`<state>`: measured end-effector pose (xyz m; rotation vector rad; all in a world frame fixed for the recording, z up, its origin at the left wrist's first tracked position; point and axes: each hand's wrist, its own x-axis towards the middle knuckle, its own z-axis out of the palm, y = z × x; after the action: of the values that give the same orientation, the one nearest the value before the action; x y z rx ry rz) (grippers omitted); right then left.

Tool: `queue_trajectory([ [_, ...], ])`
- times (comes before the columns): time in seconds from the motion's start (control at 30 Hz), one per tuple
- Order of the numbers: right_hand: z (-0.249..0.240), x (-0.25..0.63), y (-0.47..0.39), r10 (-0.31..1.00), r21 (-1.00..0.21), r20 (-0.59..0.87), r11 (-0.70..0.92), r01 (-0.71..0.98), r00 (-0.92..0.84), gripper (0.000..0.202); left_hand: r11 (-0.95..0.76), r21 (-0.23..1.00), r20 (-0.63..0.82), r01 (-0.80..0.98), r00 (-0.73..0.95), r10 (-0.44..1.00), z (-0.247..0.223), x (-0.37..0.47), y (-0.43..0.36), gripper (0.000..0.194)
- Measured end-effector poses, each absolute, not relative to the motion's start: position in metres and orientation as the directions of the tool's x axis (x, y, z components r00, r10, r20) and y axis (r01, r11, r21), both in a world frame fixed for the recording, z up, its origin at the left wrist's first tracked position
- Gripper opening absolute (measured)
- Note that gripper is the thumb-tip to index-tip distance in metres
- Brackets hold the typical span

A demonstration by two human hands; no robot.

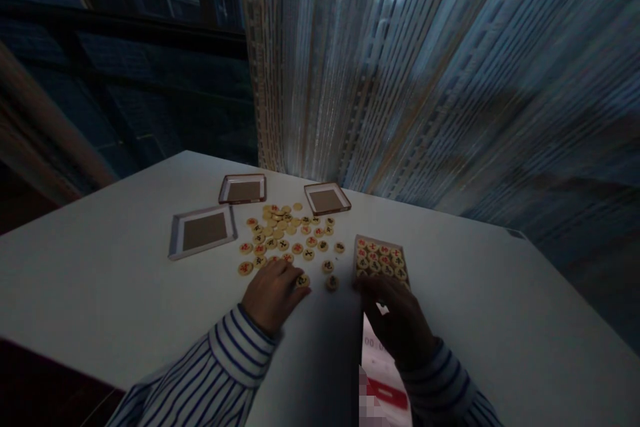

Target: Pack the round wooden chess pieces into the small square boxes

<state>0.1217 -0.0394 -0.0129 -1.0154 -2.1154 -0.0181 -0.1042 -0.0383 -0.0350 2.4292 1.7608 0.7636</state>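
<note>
Round Chinese chess pieces (297,248) lie loosely spread and partly heaped on the white table, some with red or black characters and others blank side up. My left hand (273,293) is at the near edge of this spread, thumb and fingers closed about a Chinese chess piece (301,281) with a dark character. To the right, a shallow box (356,255) holds rows of red and black pieces. My right hand (397,317) curls over the box's near end, fingers bent and close together. Its fingertips are dark, and whatever they hold is hidden.
Two shallow trays (243,176) (327,185) stand at the back, and a larger grey-rimmed tray (229,210) lies at left. Below my right hand is a lit phone (375,347). A string curtain (320,80) hangs behind the white table (125,240).
</note>
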Motion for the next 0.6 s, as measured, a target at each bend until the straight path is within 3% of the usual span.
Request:
queue_trajectory([
  [0.17, -0.014, 0.123, -0.039, 0.664, -0.307, 0.645, 0.678, 0.667, -0.378, 0.013, -0.442, 0.292, 0.533, 0.848, 0.239, 0.812, -0.037, -0.105, -0.037, 0.019],
  [0.3, -0.014, 0.123, -0.039, 0.669, -0.301, 0.636, 0.674, 0.675, -0.385, 0.014, -0.430, 0.387, 0.568, 0.816, 0.157, 0.808, -0.038, -0.104, -0.038, 0.023],
  [0.6, -0.014, 0.121, -0.039, 0.665, -0.285, 0.638, 0.673, 0.682, -0.388, 0.014, -0.181, 0.857, 0.263, 0.482, -0.108, 0.959, -0.018, -0.091, -0.043, 0.026],
])
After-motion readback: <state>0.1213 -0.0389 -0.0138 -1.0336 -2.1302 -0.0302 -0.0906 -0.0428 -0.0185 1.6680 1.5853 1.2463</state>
